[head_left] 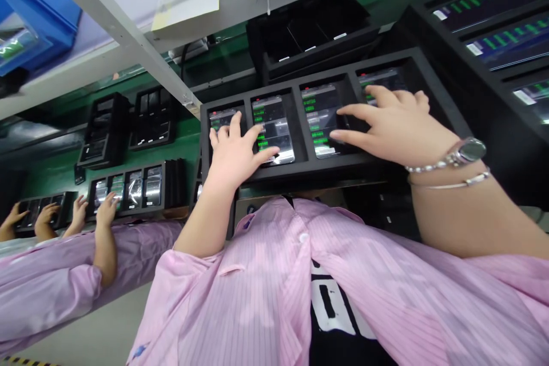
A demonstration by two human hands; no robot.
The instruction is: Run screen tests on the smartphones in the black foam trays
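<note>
A black foam tray (309,168) holds a row of several smartphones in separate slots, their screens lit with green text. My left hand (235,154) spreads over the two leftmost phones, with fingertips on the first phone (223,120) and the thumb on the second phone (274,131). My right hand (394,123) lies over the two rightmost phones, its fingers touching the third phone (321,120) and the fourth phone (381,77). A wristwatch (467,154) and a thin bracelet circle my right wrist. Neither hand visibly grips a phone.
Stacked black trays of lit phones (484,23) rise at the right, and a dark tray (313,28) stands behind. A co-worker's pink sleeve (51,286) lies at the left, with hands near trays (128,191). A blue bin (38,17) and a metal rail (120,34) sit above.
</note>
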